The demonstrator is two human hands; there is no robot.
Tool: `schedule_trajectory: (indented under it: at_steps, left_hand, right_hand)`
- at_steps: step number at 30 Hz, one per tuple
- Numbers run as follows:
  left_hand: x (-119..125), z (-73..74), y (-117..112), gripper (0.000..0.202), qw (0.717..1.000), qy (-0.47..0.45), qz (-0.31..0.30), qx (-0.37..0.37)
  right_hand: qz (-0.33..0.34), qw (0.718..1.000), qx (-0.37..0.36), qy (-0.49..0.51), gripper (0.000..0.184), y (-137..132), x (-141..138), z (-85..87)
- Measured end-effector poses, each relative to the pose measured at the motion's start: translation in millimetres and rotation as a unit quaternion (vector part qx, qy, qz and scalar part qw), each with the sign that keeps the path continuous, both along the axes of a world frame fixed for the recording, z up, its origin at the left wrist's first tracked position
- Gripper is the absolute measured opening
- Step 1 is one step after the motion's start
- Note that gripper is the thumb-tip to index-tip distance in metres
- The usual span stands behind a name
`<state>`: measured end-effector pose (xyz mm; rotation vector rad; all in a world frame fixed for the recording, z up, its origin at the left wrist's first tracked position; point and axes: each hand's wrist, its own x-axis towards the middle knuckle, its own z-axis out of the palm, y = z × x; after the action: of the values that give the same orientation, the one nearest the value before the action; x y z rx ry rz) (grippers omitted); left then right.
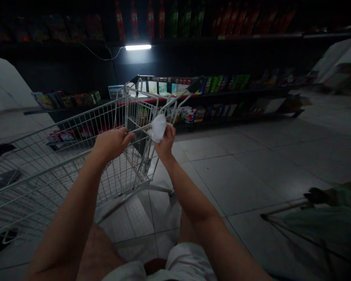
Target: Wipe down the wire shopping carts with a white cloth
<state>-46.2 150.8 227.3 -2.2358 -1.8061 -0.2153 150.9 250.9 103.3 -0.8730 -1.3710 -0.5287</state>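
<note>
Head view: shopping cart [140, 143] under left hand [111, 143], curled around its rim, white cloth [158, 128] clamped in right hand [165, 144].

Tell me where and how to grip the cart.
Probably best by the handle, coming from behind, at the picture's right: the straight bar crosses the top of the cart, carried on slanting tubes above the basket wires, so both palms could close over it.

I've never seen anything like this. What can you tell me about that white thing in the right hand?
The white wad looks like soft cloth or paper, bunched into a rounded lump. The right hand holds it beside the shopping cart, below the handlebar. It seems to touch the frame; the contact is unclear.
</note>
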Motion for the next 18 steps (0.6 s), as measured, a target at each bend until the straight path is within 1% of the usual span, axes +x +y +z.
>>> schedule_trajectory:
  at_steps: [1,2,3,4,6,7,8,9,10,11,12,13,15,16,17,18]
  left_hand:
    - [11.5,0.3,4.4,0.055,1.0,-0.002,-0.014,0.01]
    - [21.6,-0.1,9.0,0.054,1.0,-0.004,-0.024,0.018]
    - [30.1,-1.1,13.6,0.054,0.999,-0.004,-0.033,0.023]
    - [36.6,-2.7,17.8,0.055,0.999,-0.004,-0.036,0.029]
    - [43.8,-7.2,24.9,0.061,0.998,-0.003,-0.029,0.048]
    - [44.8,-9.9,27.5,0.063,0.998,-0.002,-0.019,0.062]
    - [44.3,-12.6,29.4,0.065,0.997,-0.003,-0.009,0.078]
    - [42.6,-15.1,30.7,0.066,0.996,-0.003,0.0,0.092]
    - [40.2,-17.3,31.4,0.065,0.995,-0.002,0.005,0.103]
    - [37.3,-19.0,31.5,0.063,0.994,-0.001,0.006,0.109]
    - [34.2,-20.3,31.3,0.062,0.994,0.0,0.006,0.112]
    - [31.1,-21.1,30.7,0.061,0.994,0.001,0.006,0.113]
    - [25.8,-21.8,28.7,0.062,0.993,0.001,0.01,0.114]
    - [23.5,-21.7,27.5,0.063,0.993,0.0,0.014,0.115]
    - [21.5,-21.6,26.2,0.064,0.993,0.0,0.017,0.116]
    - [19.6,-21.5,24.8,0.064,0.993,-0.001,0.02,0.116]
  right_hand:
    - [0.013,1.0,0.013,-0.013,0.03,-7.2,-3.4,-6.6]
    - [0.014,0.999,0.028,-0.017,0.029,-10.5,0.6,-4.6]
    - [0.004,0.999,0.043,-0.01,0.03,-9.4,11.4,5.7]
    - [-0.02,0.998,0.06,0.008,0.031,-3.8,27.5,23.0]
    - [-0.08,0.993,0.072,0.055,0.034,17.3,65.3,68.2]
    - [-0.099,0.991,0.063,0.069,0.036,30.4,81.8,89.9]
    - [-0.105,0.99,0.047,0.076,0.037,43.0,93.6,107.3]
    - [-0.104,0.992,0.028,0.072,0.038,53.7,99.5,118.4]
    - [-0.097,0.993,0.009,0.064,0.04,61.3,99.1,122.2]
    - [-0.085,0.995,-0.01,0.053,0.042,65.1,93.0,119.1]
    - [-0.072,0.996,-0.024,0.044,0.044,64.7,82.4,110.1]
    - [-0.06,0.997,-0.035,0.038,0.045,60.5,69.1,97.1]
    - [-0.041,0.998,-0.043,0.033,0.044,44.5,42.4,68.4]
    - [-0.034,0.998,-0.045,0.026,0.042,34.9,32.0,57.0]
    - [-0.028,0.999,-0.045,0.014,0.039,25.7,25.0,49.5]
    - [-0.022,0.999,-0.044,0.0,0.037,17.9,21.4,46.6]
